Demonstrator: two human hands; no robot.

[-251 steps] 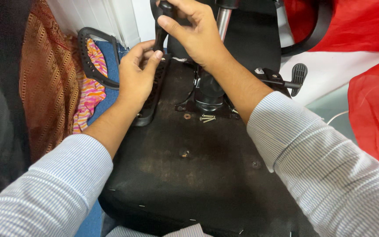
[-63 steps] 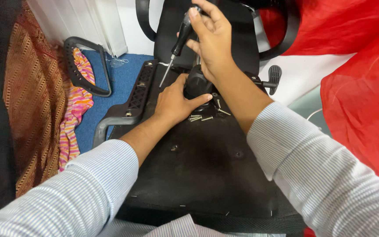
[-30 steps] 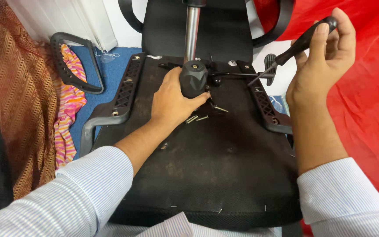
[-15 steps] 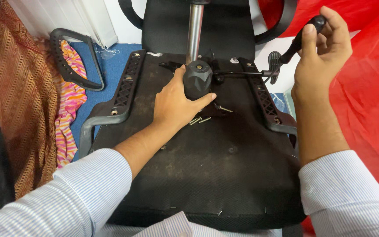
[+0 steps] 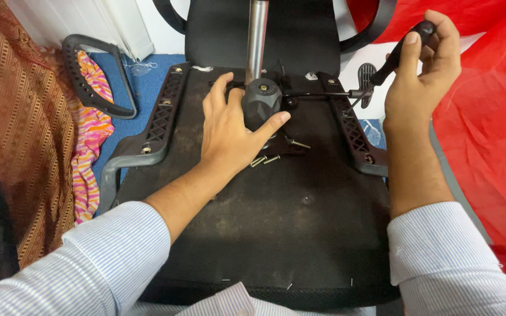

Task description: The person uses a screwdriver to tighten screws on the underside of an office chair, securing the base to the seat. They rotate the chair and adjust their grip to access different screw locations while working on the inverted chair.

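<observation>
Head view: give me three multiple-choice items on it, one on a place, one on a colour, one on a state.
1. Where does the left hand rest?
A. on the black mechanism at the foot of the metal column
B. on the loose armrest
C. on the red cloth

2. What colour is the cloth at the right?
A. blue
B. red
C. green

3. What is the state of the right hand?
A. open and flat on the seat
B. closed round a screwdriver, held above the seat
C. gripping the column

Answers:
1 A: the palm and thumb lie against the mechanism below the column.
2 B: the cloth is plainly red.
3 B: the fingers wrap the dark handle of the screwdriver, clear of the seat underside.
</observation>
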